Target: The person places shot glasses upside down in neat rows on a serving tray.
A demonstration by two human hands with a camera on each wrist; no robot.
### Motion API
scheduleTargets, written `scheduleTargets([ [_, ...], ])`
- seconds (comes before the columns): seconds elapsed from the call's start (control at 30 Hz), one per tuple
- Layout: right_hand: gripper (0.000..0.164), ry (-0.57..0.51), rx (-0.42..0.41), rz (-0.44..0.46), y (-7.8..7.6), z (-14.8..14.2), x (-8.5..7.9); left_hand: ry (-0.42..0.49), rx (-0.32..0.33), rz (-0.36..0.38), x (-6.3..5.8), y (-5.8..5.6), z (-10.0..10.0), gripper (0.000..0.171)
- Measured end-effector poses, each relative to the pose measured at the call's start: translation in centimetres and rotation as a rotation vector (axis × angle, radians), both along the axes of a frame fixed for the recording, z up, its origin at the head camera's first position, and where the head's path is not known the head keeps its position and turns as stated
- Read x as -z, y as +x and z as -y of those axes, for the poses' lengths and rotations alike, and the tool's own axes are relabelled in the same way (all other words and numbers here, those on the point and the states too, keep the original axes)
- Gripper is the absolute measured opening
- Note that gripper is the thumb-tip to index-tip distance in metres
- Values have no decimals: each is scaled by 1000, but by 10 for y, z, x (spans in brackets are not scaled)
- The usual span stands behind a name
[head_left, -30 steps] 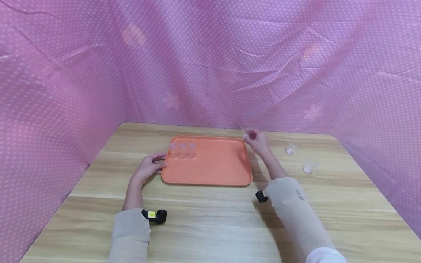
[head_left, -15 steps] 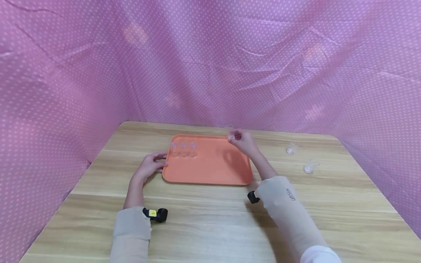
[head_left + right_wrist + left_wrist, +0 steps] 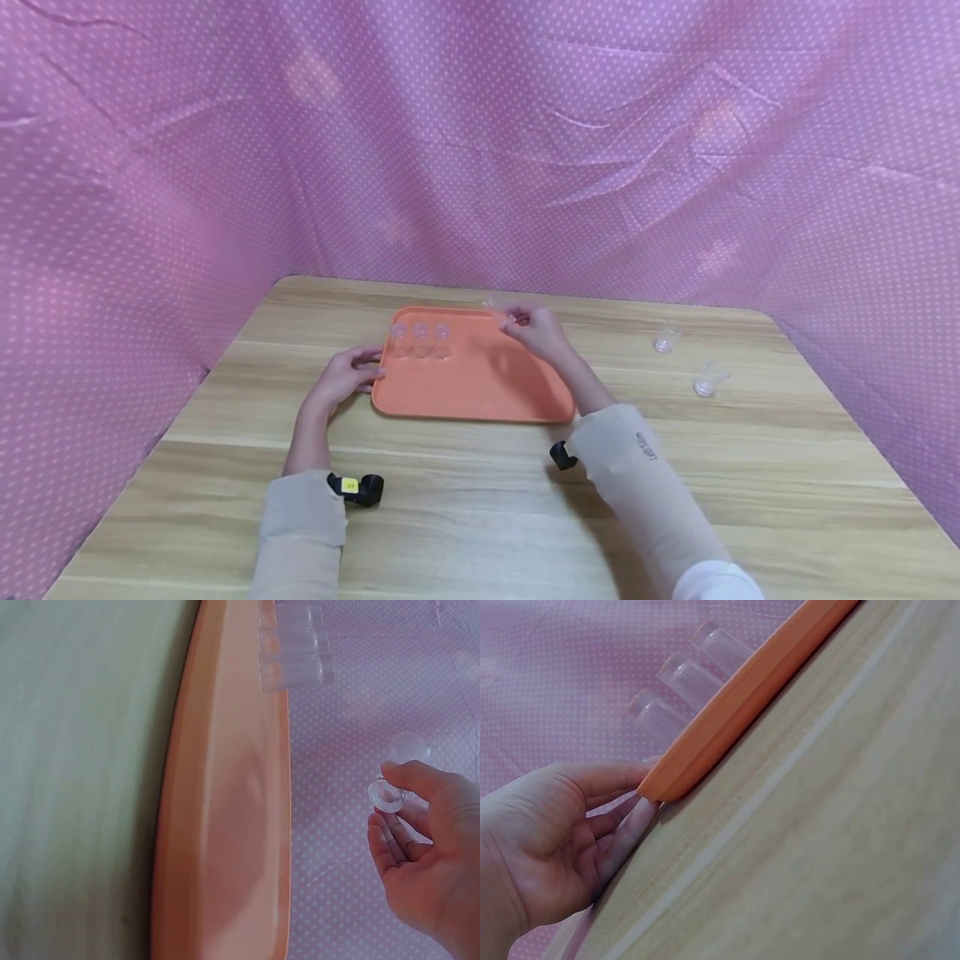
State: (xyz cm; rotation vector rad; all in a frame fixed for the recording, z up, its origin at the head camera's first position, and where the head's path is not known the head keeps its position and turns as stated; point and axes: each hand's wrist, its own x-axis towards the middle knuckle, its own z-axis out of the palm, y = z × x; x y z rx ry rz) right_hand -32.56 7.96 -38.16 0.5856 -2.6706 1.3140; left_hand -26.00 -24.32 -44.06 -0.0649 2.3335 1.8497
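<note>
In the head view my right hand (image 3: 536, 333) is over the back part of an orange tray (image 3: 495, 383). Its thumb and fingers pinch a small clear cup (image 3: 387, 795) near the thick base, the rim pointing away from the wrist camera. My left hand (image 3: 345, 377) holds the tray's left edge, a finger over the rim and another at the underside in the left wrist view. Three matching clear cups stand in a row at the tray's back left, thick ends up; one is the nearest clear cup (image 3: 656, 716) in the left wrist view.
Two more clear cups, a farther cup (image 3: 664, 340) and a nearer cup (image 3: 707, 383), stand on the wooden table (image 3: 465, 508) right of the tray. A pink dotted curtain (image 3: 480, 150) hangs behind and along both sides.
My right hand has moved left with the cup, from beyond the tray's back right corner to above the tray. The left hand stays at the tray's edge.
</note>
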Motion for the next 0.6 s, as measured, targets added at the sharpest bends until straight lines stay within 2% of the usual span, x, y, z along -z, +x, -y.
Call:
scheduleTargets([
  [0.27,33,-10,67,25,2,5,3,-8,0,2,-1,1,-1,53],
  [0.6,27,-180,109,60,5,11,7,-13,5,-1,-1,2,0,52],
])
